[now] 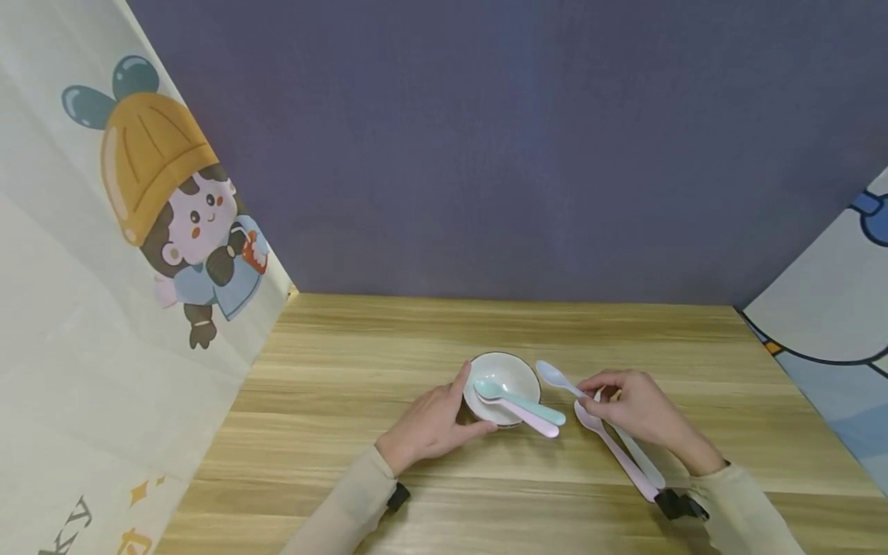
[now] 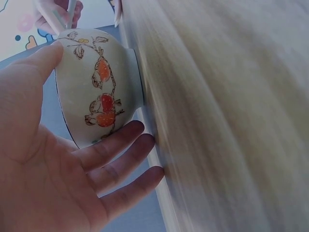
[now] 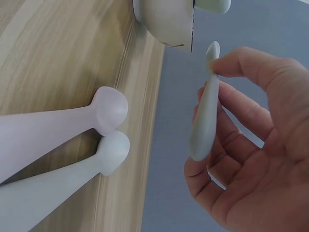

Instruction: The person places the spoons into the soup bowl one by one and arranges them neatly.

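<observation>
On the table stands a small white bowl [image 1: 516, 368] with a dark rim. Orange fruit on brown branches decorates its outer wall in the left wrist view. My left hand [image 1: 433, 420] holds it from the left, thumb and fingers spread around its side. A mint spoon [image 1: 530, 406] and a pink spoon [image 1: 533, 420] lean in the bowl, handles sticking out to the right. Between thumb and fingertips, my right hand [image 1: 641, 405] pinches a pale lavender spoon [image 1: 553, 375] above the table, its bowl end pointing towards the white bowl.
Below my right hand, another pink spoon [image 1: 620, 455] and a whitish spoon [image 1: 644, 460] lie side by side on the wooden table [image 1: 333, 370]. A dark blue panel [image 1: 444, 154] rises along the far edge. Printed cloth hangs on the left and right.
</observation>
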Demonstrator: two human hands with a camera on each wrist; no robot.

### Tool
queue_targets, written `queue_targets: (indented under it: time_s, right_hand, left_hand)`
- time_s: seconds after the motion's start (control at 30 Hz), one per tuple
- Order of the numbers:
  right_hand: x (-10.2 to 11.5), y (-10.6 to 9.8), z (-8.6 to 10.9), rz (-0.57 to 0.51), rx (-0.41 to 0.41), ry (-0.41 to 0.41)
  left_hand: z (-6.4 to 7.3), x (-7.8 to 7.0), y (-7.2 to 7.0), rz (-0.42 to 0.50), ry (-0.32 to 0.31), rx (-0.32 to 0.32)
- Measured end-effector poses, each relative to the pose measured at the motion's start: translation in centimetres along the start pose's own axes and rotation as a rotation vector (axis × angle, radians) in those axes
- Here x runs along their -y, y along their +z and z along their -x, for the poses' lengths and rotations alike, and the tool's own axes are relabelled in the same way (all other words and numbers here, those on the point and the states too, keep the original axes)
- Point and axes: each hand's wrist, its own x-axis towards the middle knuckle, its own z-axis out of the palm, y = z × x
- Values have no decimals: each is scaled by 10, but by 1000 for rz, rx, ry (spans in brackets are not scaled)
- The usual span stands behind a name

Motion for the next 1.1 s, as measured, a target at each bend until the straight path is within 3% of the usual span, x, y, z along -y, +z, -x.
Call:
queue_targets:
  time_s: [0.43,1.1]
  right_hand:
    - [3,1,-6,26,-2,-59]
    - [12,1,-13,15,30,-56]
  left_hand:
    - [-1,1,1,0,-2,1]
    - [-1,0,0,-4,-15,15]
